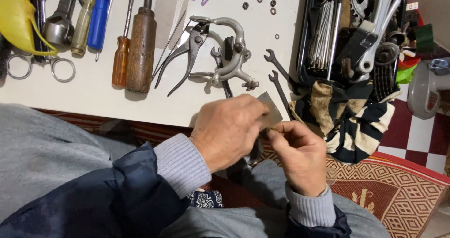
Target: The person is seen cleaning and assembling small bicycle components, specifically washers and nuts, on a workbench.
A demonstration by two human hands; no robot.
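Hands pinching a thin grey abrasive sheet [271, 107]: left hand [229, 130] and right hand [300, 156] both gripping; I'd keep it taut near the white counter [93, 97] edge.

Even bright indoor light, soft short shadows under tools, sharp focus, slight wide-angle edge stretch

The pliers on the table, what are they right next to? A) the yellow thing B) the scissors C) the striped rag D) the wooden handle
D: the pliers lie just right of the wooden handle on the white table, far from the other three things.
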